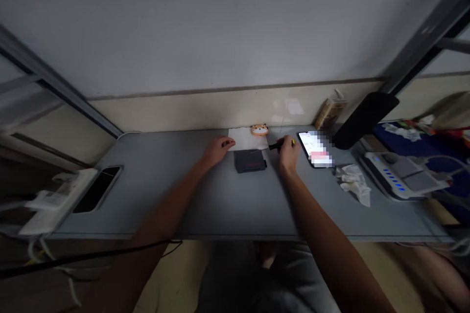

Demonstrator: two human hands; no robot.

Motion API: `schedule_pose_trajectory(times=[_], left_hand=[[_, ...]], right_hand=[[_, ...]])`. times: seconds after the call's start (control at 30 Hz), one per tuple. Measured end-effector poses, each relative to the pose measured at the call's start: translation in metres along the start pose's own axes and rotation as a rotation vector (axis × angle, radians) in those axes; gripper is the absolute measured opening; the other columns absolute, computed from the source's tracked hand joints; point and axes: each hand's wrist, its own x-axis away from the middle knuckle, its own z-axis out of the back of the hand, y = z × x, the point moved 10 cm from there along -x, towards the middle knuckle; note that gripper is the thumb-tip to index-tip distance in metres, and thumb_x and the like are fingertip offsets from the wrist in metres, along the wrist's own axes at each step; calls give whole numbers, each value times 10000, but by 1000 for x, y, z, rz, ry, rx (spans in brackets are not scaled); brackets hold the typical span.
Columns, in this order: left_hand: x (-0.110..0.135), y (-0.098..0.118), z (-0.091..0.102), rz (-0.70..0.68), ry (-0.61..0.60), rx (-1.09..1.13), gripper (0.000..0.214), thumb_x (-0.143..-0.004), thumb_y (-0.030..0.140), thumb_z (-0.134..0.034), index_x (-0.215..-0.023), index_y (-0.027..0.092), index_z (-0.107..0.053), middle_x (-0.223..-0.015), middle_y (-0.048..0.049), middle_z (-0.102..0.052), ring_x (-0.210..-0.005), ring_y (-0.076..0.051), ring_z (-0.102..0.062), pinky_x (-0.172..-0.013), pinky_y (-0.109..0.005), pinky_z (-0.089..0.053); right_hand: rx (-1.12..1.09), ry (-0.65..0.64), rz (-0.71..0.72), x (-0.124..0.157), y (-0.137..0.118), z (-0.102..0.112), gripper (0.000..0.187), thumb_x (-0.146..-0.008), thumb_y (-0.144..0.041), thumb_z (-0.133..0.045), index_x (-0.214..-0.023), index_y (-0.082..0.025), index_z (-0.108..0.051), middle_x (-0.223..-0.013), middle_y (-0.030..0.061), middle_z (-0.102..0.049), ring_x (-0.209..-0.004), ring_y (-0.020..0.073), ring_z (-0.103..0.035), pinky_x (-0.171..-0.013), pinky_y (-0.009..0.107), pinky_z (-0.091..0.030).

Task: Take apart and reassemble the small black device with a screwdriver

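Note:
My left hand [222, 150] lies on the grey desktop [176, 195] and holds nothing, its fingertips at the edge of a white sheet of paper [246, 138]. My right hand [288, 152] grips a black marker pen [275, 145] with a yellow tip at its far end. Between my hands sits a small dark grey box [250, 161], possibly a network device, just in front of the paper. An orange cat-faced figure [260, 130] stands behind the paper. To the right of my right hand lies a smartphone [314, 149] with a lit, blurred screen.
A crumpled tissue [354, 183] and a white device with blue lights [398, 178] lie to the right. A black slab [97, 189] rests by a white power strip [60, 200] at left. A carton [330, 113] and a black object [365, 120] stand against the wall.

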Motion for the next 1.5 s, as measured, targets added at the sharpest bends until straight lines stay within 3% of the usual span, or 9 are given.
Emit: schedule_pose_trajectory(times=[0.1, 0.27, 0.47, 0.6, 0.73, 0.9, 1.07, 1.33, 1.5], left_hand=[[-14, -1, -2, -19, 32, -41, 130, -912, 260, -667, -897, 216, -788, -928, -40, -717, -825, -178, -652, -836, -293, -516], [-12, -4, -8, -68, 19, -49, 143, -919, 298, -666, -895, 229, -789, -966, -35, -681, -930, -197, -654, -896, -313, -523], [4, 3, 11, -52, 40, -86, 234, -973, 338, -565, -994, 200, -752, -1005, -59, -674, -966, -213, -656, -909, -332, -491], [23, 22, 1, 20, -150, -116, 354, -1018, 478, -450, -1032, 214, -686, -780, -13, -653, -727, -192, -623, -703, -308, -438], [40, 42, -23, 29, -349, -139, 379, -893, 563, -637, -1065, 226, -609, -730, 22, -615, -640, -180, -565, -619, -291, -373], [46, 56, -40, -79, -418, -3, 358, -853, 526, -702, -1030, 229, -608, -1011, -47, -697, -874, -220, -651, -739, -308, -462], [50, 57, -39, -151, -439, 50, 408, -818, 504, -756, -1101, 234, -639, -1124, -79, -695, -988, -247, -681, -817, -324, -511], [51, 43, -48, -115, -517, 201, 306, -870, 355, -709, -1144, 233, -649, -925, -30, -707, -820, -205, -688, -700, -284, -509], [31, 36, -42, -149, -399, 289, 289, -933, 175, -541, -1195, 242, -641, -1179, -62, -710, -1116, -200, -675, -932, -309, -535]], right_hand=[[9, 20, 48, -2, -2, 5, 322, -842, -414, -428, -598, -235, -537, -518, -36, -481, -540, 149, -471, -536, 280, -346], [87, 41, 98, -3, -6, 9, 321, -836, -415, -428, -594, -237, -543, -528, -35, -487, -569, 157, -472, -571, 285, -358], [130, 48, 104, -2, -10, 9, 300, -804, -373, -417, -581, -230, -558, -508, -31, -473, -565, 162, -456, -562, 295, -338], [187, 68, 136, 0, -16, 10, 298, -799, -353, -413, -566, -230, -552, -497, -33, -443, -560, 161, -438, -556, 299, -315], [194, 50, 173, 5, -25, 9, 293, -783, -339, -405, -530, -237, -513, -491, -33, -419, -555, 155, -428, -545, 296, -304], [193, 3, 211, 10, -33, 5, 297, -774, -331, -422, -492, -246, -457, -473, -37, -395, -538, 146, -409, -530, 289, -292], [184, -9, 295, 15, -40, 4, 279, -766, -325, -423, -504, -247, -479, -479, -23, -444, -541, 152, -428, -524, 284, -306], [172, 14, 345, 21, -51, 6, 226, -725, -325, -448, -515, -249, -482, -472, -34, -445, -527, 145, -421, -519, 276, -322], [154, -16, 332, 21, -48, 2, 249, -749, -337, -448, -521, -244, -483, -492, -37, -446, -533, 143, -439, -536, 279, -340]])
